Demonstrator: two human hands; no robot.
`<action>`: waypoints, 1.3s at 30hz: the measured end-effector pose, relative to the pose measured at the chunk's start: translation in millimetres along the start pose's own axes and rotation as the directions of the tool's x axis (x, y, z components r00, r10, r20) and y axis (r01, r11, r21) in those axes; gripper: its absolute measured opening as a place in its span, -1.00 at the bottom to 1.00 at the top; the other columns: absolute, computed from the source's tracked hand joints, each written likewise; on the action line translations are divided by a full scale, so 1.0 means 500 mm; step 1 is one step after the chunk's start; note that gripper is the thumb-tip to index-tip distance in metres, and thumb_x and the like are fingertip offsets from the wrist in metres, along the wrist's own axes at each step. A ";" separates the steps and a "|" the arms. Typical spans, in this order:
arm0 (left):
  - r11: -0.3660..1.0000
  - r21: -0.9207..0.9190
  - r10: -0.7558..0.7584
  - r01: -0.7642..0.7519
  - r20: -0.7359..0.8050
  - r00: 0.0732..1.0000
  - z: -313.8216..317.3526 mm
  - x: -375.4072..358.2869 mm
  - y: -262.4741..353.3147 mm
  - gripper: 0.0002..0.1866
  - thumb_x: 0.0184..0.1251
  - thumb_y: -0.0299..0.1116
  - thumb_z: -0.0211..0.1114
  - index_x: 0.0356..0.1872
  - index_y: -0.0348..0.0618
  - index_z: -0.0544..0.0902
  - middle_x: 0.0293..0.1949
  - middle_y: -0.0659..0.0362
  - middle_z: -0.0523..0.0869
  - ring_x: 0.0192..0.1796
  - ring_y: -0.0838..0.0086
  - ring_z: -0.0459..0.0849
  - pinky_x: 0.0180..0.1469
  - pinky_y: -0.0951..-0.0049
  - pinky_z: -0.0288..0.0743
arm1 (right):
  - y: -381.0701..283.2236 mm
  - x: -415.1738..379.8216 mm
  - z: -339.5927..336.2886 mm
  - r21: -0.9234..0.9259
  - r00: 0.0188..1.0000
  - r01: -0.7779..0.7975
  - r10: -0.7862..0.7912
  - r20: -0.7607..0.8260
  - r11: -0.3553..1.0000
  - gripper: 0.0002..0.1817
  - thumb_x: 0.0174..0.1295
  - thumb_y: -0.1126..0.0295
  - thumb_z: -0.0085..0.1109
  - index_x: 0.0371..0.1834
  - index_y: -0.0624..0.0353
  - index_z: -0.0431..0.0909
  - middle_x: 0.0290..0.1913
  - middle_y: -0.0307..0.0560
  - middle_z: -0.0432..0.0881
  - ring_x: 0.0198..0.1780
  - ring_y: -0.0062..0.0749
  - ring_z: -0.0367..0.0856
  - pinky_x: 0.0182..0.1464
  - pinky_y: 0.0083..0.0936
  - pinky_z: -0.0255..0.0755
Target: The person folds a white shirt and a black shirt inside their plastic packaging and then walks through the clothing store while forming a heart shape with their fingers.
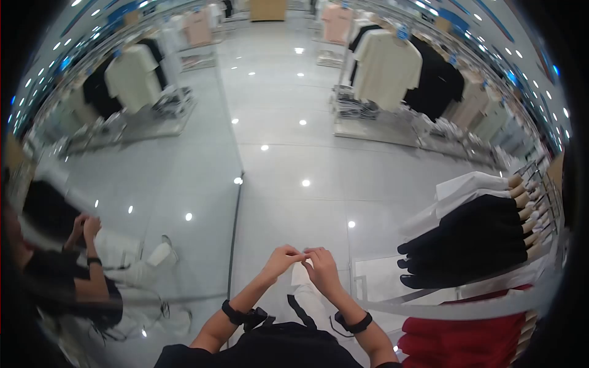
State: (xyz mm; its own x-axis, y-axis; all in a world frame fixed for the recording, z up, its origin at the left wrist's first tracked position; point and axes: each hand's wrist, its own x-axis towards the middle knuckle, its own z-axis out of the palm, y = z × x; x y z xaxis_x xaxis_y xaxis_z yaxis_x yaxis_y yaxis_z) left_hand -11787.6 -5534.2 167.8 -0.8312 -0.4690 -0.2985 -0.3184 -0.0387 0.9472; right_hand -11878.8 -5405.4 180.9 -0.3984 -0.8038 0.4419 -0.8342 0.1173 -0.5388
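Observation:
My left hand (283,259) and my right hand (321,267) meet in front of my body, fingertips pressed together in a pinch. Whatever lies between the fingers, if anything, is too small to make out. Black bands circle both wrists. Below the hands show white trousers (304,279) and a dark strap hanging down. Nearest on the right side are black garments (469,242) on a rack, apart from my right hand.
A tall mirror (208,184) on the left reflects me and the racks. White garments (469,187) and red garments (460,340) hang at the right, by a curved pale rail (454,310). Farther off, a cream T-shirt (388,67) hangs above a low platform (380,132) beside the tiled aisle (282,122).

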 end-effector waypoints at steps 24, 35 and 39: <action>0.998 -0.054 0.057 -0.041 0.355 0.933 -0.539 2.115 0.643 -0.89 0.13 -0.46 0.22 -0.48 -0.30 0.62 -0.35 0.21 0.58 -0.22 0.55 0.48 -0.07 0.51 0.30 | 1.207 1.816 0.221 -0.073 0.977 -0.180 0.169 -0.132 0.981 -0.78 -0.02 0.47 0.23 -0.33 0.26 0.44 -0.28 -0.08 0.49 -0.18 -0.18 0.45 -0.09 -0.35 0.33; 0.862 0.291 0.391 -0.416 0.142 0.909 -0.926 2.900 0.796 -0.87 0.08 -0.42 0.32 -0.34 -0.16 0.58 -0.24 0.17 0.53 -0.11 0.36 0.52 -0.14 0.38 0.41 | 1.654 2.625 0.457 0.085 0.993 -0.105 0.101 0.055 0.991 -0.81 0.02 0.46 0.21 -0.32 0.24 0.45 -0.31 -0.07 0.51 -0.18 -0.15 0.48 -0.09 -0.33 0.36; 0.785 0.462 0.460 -0.412 0.009 0.888 -1.106 3.148 0.885 -0.86 0.06 -0.42 0.33 -0.36 -0.15 0.58 -0.22 0.15 0.51 -0.10 0.29 0.49 -0.08 0.35 0.38 | 1.758 2.986 0.533 0.239 0.990 -0.021 -0.013 0.140 0.971 -0.80 0.01 0.46 0.23 -0.31 0.22 0.46 -0.31 -0.08 0.53 -0.18 -0.16 0.50 -0.10 -0.34 0.36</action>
State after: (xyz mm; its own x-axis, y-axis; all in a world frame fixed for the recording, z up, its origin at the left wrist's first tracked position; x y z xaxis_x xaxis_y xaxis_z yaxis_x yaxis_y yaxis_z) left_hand -12984.7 -6777.4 182.1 -0.8884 -0.4265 0.1698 -0.1186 0.5706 0.8126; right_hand -13105.1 -6657.6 176.0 -0.3302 -0.8788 0.3446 -0.7105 -0.0090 -0.7036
